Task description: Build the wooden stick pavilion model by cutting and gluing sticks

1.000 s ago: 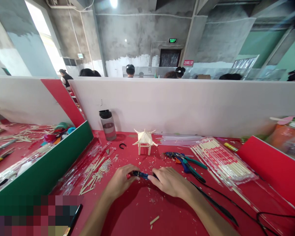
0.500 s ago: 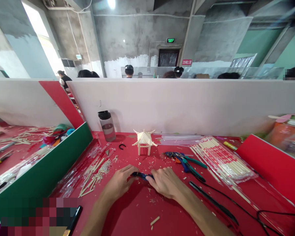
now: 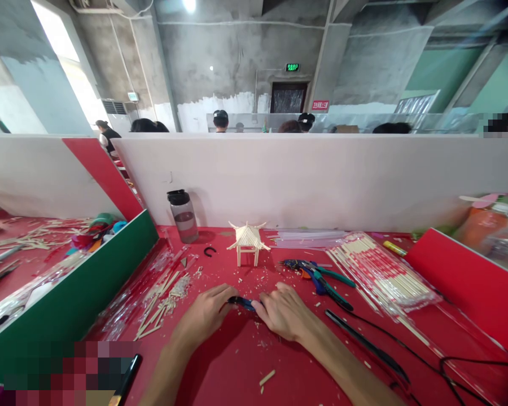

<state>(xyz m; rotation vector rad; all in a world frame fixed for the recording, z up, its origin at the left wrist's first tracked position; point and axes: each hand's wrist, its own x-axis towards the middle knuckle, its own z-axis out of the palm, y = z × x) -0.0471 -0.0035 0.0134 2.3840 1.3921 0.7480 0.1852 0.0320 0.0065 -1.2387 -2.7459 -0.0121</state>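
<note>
My right hand [image 3: 283, 311] is closed around small blue-and-black pliers [image 3: 246, 304], just above the red tabletop. The jaws of the pliers point left, toward my left hand [image 3: 211, 307]. Its fingers are curled together at the tool's tip; whatever they pinch is hidden. Straight ahead stands a little pavilion model [image 3: 248, 242] built from pale wooden sticks, with a peaked roof and upturned corners. Crumbs and short stick offcuts [image 3: 267, 378] are scattered around the hands.
Loose sticks [image 3: 163, 307] and a water bottle [image 3: 182, 217] are at left, beside a green divider [image 3: 80, 282]. At right lie green-handled pliers [image 3: 336, 293], a blue glue gun [image 3: 319, 286], a black cutter knife [image 3: 364, 344], a cable and bagged sticks [image 3: 385, 270]. A white partition [image 3: 300, 180] stands behind.
The view has shifted very slightly. Both hands stay at almost the same spot on the pliers, and the pavilion model has not moved on the table.
</note>
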